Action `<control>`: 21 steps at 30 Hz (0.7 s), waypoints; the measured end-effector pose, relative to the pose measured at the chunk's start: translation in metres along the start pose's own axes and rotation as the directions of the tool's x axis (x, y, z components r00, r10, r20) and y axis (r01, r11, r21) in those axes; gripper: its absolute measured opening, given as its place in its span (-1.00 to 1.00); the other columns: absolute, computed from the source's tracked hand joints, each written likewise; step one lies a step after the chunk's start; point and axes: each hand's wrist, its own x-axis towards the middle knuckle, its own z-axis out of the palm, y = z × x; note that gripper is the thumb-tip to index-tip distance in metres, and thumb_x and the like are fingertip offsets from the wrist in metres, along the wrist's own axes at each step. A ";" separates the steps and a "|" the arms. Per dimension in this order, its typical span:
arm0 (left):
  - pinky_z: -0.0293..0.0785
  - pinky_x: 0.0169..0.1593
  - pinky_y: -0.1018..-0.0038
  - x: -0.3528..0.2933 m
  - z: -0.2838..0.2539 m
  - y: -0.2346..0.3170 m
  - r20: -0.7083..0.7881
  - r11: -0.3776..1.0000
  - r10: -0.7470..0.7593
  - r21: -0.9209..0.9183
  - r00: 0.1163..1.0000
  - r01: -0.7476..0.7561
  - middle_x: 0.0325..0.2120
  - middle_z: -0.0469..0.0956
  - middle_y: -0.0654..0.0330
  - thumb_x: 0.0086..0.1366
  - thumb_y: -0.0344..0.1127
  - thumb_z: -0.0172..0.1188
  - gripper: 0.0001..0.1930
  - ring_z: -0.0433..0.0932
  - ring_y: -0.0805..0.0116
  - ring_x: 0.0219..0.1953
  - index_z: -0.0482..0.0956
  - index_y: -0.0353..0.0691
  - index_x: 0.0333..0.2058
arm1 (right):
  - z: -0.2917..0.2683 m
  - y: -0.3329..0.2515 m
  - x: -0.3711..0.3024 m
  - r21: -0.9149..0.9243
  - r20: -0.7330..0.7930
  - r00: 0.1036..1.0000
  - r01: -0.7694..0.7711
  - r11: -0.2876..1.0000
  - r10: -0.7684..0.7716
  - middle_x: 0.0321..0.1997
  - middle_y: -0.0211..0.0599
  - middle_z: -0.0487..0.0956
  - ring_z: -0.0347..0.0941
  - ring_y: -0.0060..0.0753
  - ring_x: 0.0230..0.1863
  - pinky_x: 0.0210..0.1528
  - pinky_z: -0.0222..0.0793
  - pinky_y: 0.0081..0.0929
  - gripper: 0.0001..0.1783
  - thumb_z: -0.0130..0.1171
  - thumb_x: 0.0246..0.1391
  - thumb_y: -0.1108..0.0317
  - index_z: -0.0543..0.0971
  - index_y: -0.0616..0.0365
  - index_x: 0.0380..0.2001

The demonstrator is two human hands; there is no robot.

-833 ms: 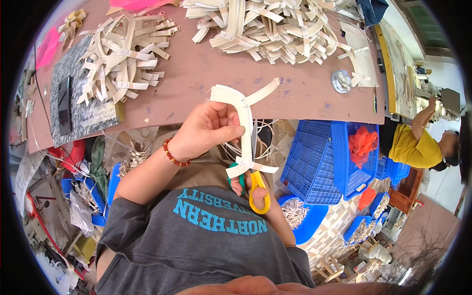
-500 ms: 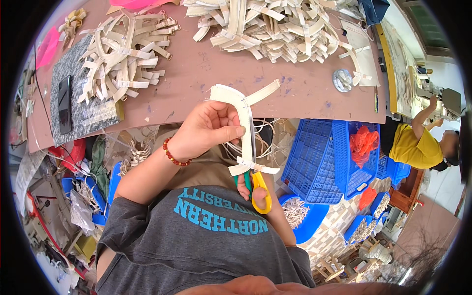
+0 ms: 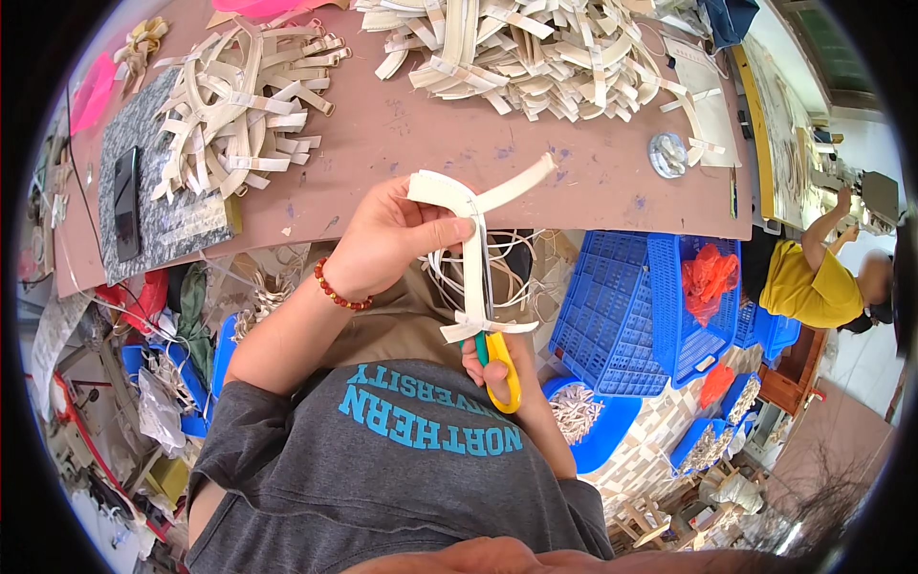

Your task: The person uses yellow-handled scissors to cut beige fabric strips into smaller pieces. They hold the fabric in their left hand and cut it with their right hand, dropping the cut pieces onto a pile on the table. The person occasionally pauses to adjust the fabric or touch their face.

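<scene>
A cream fabric strap piece (image 3: 474, 273) with side tabs hangs in front of me, just off the table's near edge. My left hand (image 3: 397, 239), a red bead bracelet at its wrist, pinches the strap near its upper bend. Below, my right hand (image 3: 475, 366) is closed round scissors (image 3: 511, 380) with yellow and green handles. Their blades point up along the right side of the strap, mostly hidden behind it and its lower tabs. Whether the blades touch the fabric I cannot tell.
On the brown table (image 3: 382, 143) lie a strap pile (image 3: 239, 105), a larger pile (image 3: 535, 57), a phone (image 3: 126, 203) on a stone slab, and a small clear dish (image 3: 666, 155). Blue crates (image 3: 612, 316) stand at right. Beyond them, a person in yellow (image 3: 813, 285) works.
My left hand has slid up the strap, its thumb now nearer the bend. The scissors' handles have drawn closer together. The strap's lower tabs have shifted slightly left.
</scene>
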 end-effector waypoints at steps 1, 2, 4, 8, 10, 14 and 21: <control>0.51 -0.23 0.55 -0.001 0.001 0.000 -0.008 1.000 -0.010 -0.003 1.000 0.010 -0.37 0.57 0.19 0.12 -0.54 0.20 -0.76 0.55 0.47 -0.33 0.50 -0.34 -0.19 | 0.000 0.001 0.000 -0.013 0.000 1.000 0.030 0.999 -0.030 -0.46 -0.51 0.35 0.26 -0.76 -0.50 -0.49 0.16 -0.78 -0.45 0.21 -0.05 -0.13 0.41 0.22 -0.41; 0.51 -0.23 0.55 -0.002 0.002 0.002 -0.017 1.000 -0.020 -0.007 1.000 0.020 -0.37 0.57 0.19 0.12 -0.54 0.20 -0.76 0.55 0.47 -0.33 0.50 -0.34 -0.19 | -0.001 0.001 0.000 0.001 0.018 1.000 0.004 1.000 -0.004 -0.46 -0.51 0.36 0.26 -0.75 -0.50 -0.49 0.16 -0.78 -0.45 0.21 -0.05 -0.13 0.41 0.22 -0.43; 0.51 -0.23 0.55 -0.003 0.003 0.003 -0.012 1.000 -0.021 -0.005 1.000 0.021 -0.37 0.57 0.18 0.12 -0.54 0.21 -0.76 0.55 0.47 -0.33 0.50 -0.34 -0.19 | -0.002 -0.001 0.000 0.025 0.052 0.998 -0.047 0.999 0.045 -0.46 -0.50 0.36 0.26 -0.75 -0.50 -0.49 0.17 -0.78 -0.45 0.20 -0.05 -0.14 0.41 0.21 -0.45; 0.51 -0.23 0.56 -0.003 0.002 0.004 0.034 1.000 -0.007 -0.011 0.999 0.007 -0.36 0.58 0.17 0.12 -0.53 0.21 -0.76 0.56 0.48 -0.32 0.50 -0.35 -0.19 | 0.006 -0.012 -0.002 -0.010 -0.026 0.997 -0.071 0.997 0.070 -0.53 -0.54 0.34 0.25 -0.75 -0.54 -0.52 0.15 -0.79 -0.35 0.24 -0.18 -0.26 0.42 0.21 -0.46; 0.51 -0.23 0.57 -0.003 0.001 0.004 0.048 1.000 -0.011 -0.023 0.999 0.012 -0.36 0.58 0.18 0.12 -0.53 0.22 -0.76 0.56 0.48 -0.33 0.50 -0.35 -0.19 | 0.000 -0.011 -0.005 0.019 0.027 0.994 -0.110 0.994 0.110 -0.56 -0.56 0.34 0.25 -0.75 -0.55 -0.55 0.14 -0.80 -0.33 0.27 -0.24 -0.27 0.42 0.20 -0.46; 0.51 -0.25 0.58 -0.003 0.001 0.004 0.068 1.000 -0.013 -0.022 0.998 0.015 -0.36 0.58 0.19 0.12 -0.52 0.22 -0.76 0.55 0.49 -0.34 0.50 -0.35 -0.19 | 0.005 -0.009 -0.007 0.078 -0.017 0.993 -0.113 0.991 0.115 -0.56 -0.55 0.34 0.25 -0.75 -0.58 -0.59 0.13 -0.79 -0.31 0.26 -0.23 -0.28 0.42 0.20 -0.42; 0.49 -0.28 0.61 -0.004 0.001 0.004 0.102 0.999 -0.046 -0.020 0.994 0.048 -0.39 0.56 0.21 0.12 -0.54 0.20 -0.74 0.53 0.53 -0.37 0.49 -0.34 -0.17 | 0.001 -0.017 -0.006 0.082 0.072 0.986 -0.158 0.984 0.153 -0.58 -0.54 0.34 0.25 -0.75 -0.60 -0.61 0.13 -0.79 -0.29 0.25 -0.22 -0.29 0.42 0.22 -0.36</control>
